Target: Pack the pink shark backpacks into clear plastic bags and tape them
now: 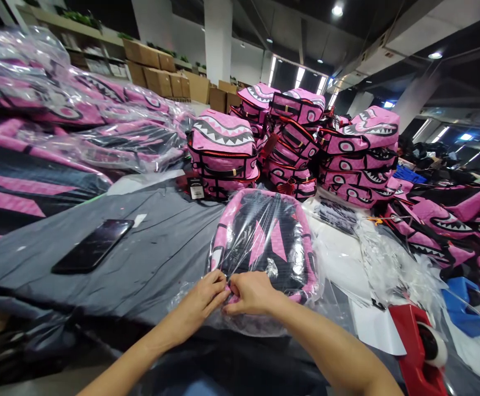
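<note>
In front of me a pink and black backpack (260,242) lies flat on the dark cloth-covered table, inside a clear plastic bag (270,268). At its near edge my left hand (209,294) pinches the bag's plastic with bent fingers. Right beside it, my right hand (250,291) is closed on the same plastic, thumb toward the left hand. The two hands almost touch. Bits of pink show between and under the fingers; the exact fold they grip is partly hidden.
Stacked pink shark-mouth backpacks (223,146) stand behind, with plastic-wrapped ones (78,104) piled at left. A black phone (93,246) lies on the left. Along the right are loose clear bags (396,275), a red tape dispenser (417,352) and a blue one (466,305). Cardboard boxes (157,80) sit farther back.
</note>
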Tool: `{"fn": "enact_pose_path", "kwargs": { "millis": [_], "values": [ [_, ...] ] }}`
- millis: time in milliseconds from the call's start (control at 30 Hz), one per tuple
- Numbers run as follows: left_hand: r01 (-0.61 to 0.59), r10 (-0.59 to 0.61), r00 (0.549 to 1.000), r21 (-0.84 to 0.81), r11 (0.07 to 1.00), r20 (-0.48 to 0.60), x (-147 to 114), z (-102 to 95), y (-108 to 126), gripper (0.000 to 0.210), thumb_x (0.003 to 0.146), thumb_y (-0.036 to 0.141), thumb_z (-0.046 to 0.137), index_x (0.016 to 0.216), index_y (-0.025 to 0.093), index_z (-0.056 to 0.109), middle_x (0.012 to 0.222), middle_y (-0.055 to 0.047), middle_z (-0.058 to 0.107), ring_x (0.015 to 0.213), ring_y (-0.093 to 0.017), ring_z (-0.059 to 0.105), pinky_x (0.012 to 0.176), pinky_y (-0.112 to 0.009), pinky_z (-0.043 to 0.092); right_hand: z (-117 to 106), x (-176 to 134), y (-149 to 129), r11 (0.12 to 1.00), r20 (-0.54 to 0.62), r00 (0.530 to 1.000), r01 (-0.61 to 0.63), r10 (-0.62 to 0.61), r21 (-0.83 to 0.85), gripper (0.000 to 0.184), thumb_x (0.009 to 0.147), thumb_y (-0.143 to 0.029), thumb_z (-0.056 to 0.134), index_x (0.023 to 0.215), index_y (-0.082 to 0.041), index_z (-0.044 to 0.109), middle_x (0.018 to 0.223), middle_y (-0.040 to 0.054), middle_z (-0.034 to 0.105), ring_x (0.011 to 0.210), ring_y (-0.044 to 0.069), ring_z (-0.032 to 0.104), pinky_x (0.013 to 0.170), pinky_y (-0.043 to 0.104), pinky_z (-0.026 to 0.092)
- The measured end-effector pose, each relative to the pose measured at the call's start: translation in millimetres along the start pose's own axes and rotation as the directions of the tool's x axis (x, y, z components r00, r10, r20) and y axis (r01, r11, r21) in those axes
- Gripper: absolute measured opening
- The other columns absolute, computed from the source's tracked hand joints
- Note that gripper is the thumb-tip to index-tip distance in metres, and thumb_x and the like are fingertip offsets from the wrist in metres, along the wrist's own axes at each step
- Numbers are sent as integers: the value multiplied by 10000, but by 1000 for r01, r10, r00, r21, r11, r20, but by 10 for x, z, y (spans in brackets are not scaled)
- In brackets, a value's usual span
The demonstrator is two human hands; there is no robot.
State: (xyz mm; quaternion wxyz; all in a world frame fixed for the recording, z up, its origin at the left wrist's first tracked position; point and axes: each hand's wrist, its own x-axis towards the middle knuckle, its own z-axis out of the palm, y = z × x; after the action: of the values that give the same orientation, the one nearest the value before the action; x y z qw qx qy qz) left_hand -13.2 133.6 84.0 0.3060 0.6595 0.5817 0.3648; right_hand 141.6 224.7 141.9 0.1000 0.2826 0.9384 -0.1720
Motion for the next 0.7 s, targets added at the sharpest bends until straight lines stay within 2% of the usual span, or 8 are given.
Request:
{"fn": "enact_pose_path", "kwargs": {
  "millis": [100,200,267,367,467,600,667,700],
  "values": [
    [14,-15,1000,29,999,9,24,2,4,413,962,493,408,766,228,656,921,-44,588,909,-214,576,874,-353,481,42,125,-44,997,65,997,-28,32,-71,358,750,-534,801,836,-229,635,847,1,708,825,222,671,616,259,346],
    [24,-26,1000,57,998,18,45,-41,36,435,960,514,412,754,226,665,902,-42,589,896,-216,581,852,-352,482,-31,80,54,1000,65,998,15,-16,11,441,667,-532,877,808,-224,595,775,-32,661,753,186,633,604,248,332],
    [23,-25,999,68,997,27,45,-92,57,452,966,545,416,764,229,669,904,-33,590,897,-209,587,852,-341,479,-87,-78,175,977,0,995,95,-97,189,487,605,-481,931,821,-225,578,755,-62,618,703,144,581,597,232,333],
    [6,-11,999,109,994,47,33,-143,42,463,936,640,486,774,236,641,954,-17,603,952,-207,584,899,-335,469,-112,-463,360,864,-247,959,237,-136,445,410,672,-372,916,837,-217,573,806,-60,577,735,119,537,636,219,365],
    [-8,3,1000,191,982,31,23,-117,-21,541,796,756,629,717,223,579,990,-25,611,1005,-243,560,931,-371,456,-18,-917,511,814,-457,887,224,57,535,218,867,-319,744,819,-205,565,805,-33,555,737,126,518,664,234,386],
    [-39,26,997,176,984,78,-15,-122,-79,511,843,701,623,702,217,542,1049,-36,628,1044,-240,568,965,-376,457,260,-1488,828,811,-493,824,72,279,580,286,945,-421,615,762,-206,567,724,-12,576,660,144,533,622,254,426],
    [-59,50,995,103,993,82,-33,-208,-129,412,866,639,640,794,235,598,1142,-40,637,1156,-245,562,1031,-373,448,431,-1746,1090,813,-525,744,-41,413,581,351,932,-527,594,771,-215,588,722,9,605,650,169,568,610,278,472],
    [-50,49,998,53,997,25,-30,-264,-174,374,865,619,651,861,247,618,1190,-44,635,1211,-248,552,1073,-380,434,519,-1867,1229,809,-558,669,-114,491,577,386,910,-592,586,805,-221,609,757,31,634,683,197,604,626,305,507]
  ]
}}
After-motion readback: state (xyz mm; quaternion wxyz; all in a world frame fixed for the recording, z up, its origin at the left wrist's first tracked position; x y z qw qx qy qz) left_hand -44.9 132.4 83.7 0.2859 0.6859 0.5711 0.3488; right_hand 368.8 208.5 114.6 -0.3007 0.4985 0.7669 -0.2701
